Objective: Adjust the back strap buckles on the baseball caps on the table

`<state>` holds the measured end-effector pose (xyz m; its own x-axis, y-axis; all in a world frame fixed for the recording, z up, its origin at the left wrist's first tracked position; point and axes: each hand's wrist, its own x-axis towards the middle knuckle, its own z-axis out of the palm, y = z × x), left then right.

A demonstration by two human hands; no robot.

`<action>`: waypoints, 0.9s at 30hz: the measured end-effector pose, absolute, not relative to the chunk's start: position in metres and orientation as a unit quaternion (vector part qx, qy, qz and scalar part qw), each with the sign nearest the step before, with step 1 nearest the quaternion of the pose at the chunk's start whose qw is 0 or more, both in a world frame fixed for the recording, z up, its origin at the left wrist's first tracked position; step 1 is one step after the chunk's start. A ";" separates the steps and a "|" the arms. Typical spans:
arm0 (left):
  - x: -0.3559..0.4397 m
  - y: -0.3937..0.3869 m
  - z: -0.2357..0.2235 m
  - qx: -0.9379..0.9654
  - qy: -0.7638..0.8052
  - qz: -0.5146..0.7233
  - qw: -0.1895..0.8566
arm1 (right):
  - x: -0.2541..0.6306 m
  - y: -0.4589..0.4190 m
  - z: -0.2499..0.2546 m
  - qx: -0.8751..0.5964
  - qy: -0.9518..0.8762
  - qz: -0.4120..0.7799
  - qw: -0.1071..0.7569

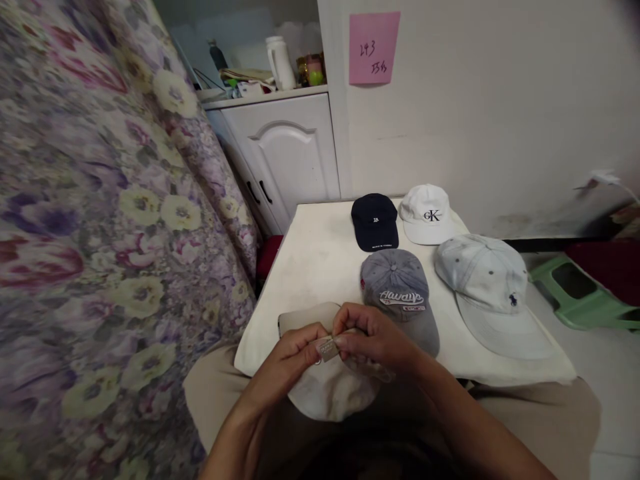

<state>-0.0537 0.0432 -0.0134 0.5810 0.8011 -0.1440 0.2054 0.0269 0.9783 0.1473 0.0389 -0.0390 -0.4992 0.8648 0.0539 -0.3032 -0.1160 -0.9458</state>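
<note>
A beige cap [327, 390] lies at the near edge of the small white table [310, 260], its brim pointing away from me. My left hand [290, 363] and my right hand [373, 337] meet above it, both pinched on its back strap and small metal buckle [327, 348]. Just beyond my right hand sits a grey cap [397, 283] with white lettering. Further back are a navy cap [375, 220] and a white cap [425, 213]. To the right lies a pale blue cap [493, 287].
A floral-patterned fabric surface [100, 220] fills the left side. A white cabinet [285, 153] with bottles on top stands behind the table. A pink note [374, 48] is stuck on the wall. A green plastic stool [580, 293] stands at the right.
</note>
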 end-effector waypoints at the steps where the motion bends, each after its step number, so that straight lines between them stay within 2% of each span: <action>1: -0.054 0.043 -0.013 0.651 0.388 0.250 0.603 | 0.148 0.039 -0.039 -0.267 -0.524 0.691 0.421; 16: -0.050 0.041 -0.012 0.642 0.394 0.264 0.603 | 0.152 0.039 -0.043 -0.251 -0.529 0.699 0.411; 27: -0.050 0.042 -0.012 0.646 0.389 0.271 0.599 | 0.165 0.038 -0.043 -0.280 -0.567 0.653 0.417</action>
<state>-0.0496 0.0420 -0.0123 0.5510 0.8264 -0.1160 0.1782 0.0193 0.9838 0.1654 0.0380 -0.0427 -0.4948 0.8625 0.1064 -0.2269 -0.0100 -0.9739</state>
